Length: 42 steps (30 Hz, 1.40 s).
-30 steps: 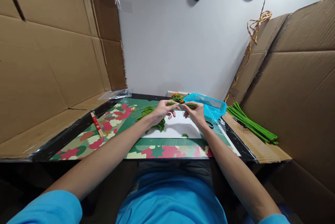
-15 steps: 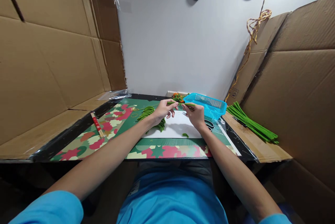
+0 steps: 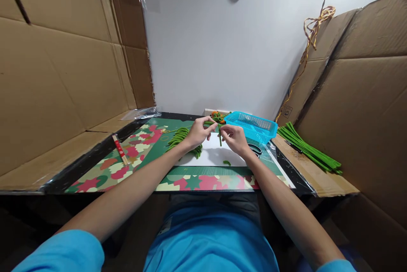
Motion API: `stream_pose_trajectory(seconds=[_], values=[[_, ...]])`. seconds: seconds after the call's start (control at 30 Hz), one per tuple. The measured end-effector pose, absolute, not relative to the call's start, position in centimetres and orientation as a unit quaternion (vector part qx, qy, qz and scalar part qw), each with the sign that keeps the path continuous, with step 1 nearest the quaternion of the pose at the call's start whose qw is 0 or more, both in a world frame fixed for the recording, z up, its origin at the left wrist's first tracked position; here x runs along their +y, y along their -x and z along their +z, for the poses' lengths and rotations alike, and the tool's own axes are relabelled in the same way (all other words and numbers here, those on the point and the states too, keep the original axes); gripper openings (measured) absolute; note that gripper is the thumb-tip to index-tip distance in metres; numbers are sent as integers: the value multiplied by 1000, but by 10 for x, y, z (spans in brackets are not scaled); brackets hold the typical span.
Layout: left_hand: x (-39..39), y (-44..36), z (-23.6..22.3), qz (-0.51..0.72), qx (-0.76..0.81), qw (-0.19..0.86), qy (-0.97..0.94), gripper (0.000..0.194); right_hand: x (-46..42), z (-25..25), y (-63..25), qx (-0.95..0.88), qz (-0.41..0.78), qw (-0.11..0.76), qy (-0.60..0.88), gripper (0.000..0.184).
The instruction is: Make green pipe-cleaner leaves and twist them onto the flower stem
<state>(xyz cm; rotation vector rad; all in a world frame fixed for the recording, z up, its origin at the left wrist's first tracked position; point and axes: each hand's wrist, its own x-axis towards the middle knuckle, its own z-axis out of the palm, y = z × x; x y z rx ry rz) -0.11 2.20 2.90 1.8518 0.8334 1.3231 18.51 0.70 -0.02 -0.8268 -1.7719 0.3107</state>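
My left hand [image 3: 201, 132] and my right hand [image 3: 234, 137] meet over a white sheet [image 3: 211, 157], both pinching a green pipe cleaner [image 3: 220, 138]. Its one part runs along the left fingers, while another part hangs down between the hands. Left of the sheet, partly behind my left forearm, lies a row of bent green pipe cleaner pieces [image 3: 178, 137]. A short curled green piece [image 3: 227, 163] rests on the paper below my right hand. Dark-handled scissors [image 3: 255, 150] lie beside my right wrist, partly hidden by it.
A blue plastic basket [image 3: 254, 124] stands at the back right, next to an orange and green bundle [image 3: 218, 116]. Straight green pipe cleaners [image 3: 308, 149] and a black pen [image 3: 293, 147] lie on cardboard at right. A red-wrapped stick bundle [image 3: 120, 150] lies left. Cardboard walls [image 3: 63, 60] flank the table.
The pipe cleaner piece that stretched sideways along my right fingers now points down between my hands. My right fingers have shifted around it. The view has moved slightly.
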Motion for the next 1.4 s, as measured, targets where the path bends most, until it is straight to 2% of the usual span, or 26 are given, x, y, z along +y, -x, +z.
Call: stream_pose_trajectory(seconds=[0.23,0.7,0.97,1.4], values=[[24,2,28,486,313,354,-736,36,12,-1,-191,-751,56,529,390,20],[9,2,34,431,319,346,-770,28,11,-2,-184,-757,28,515,401,16],[14,0,36,454,334,404,-720,41,10,-1,-187,-751,-13,528,396,12],[9,2,42,440,316,462,-703,44,4,-3,-195,-779,-91,515,346,23]])
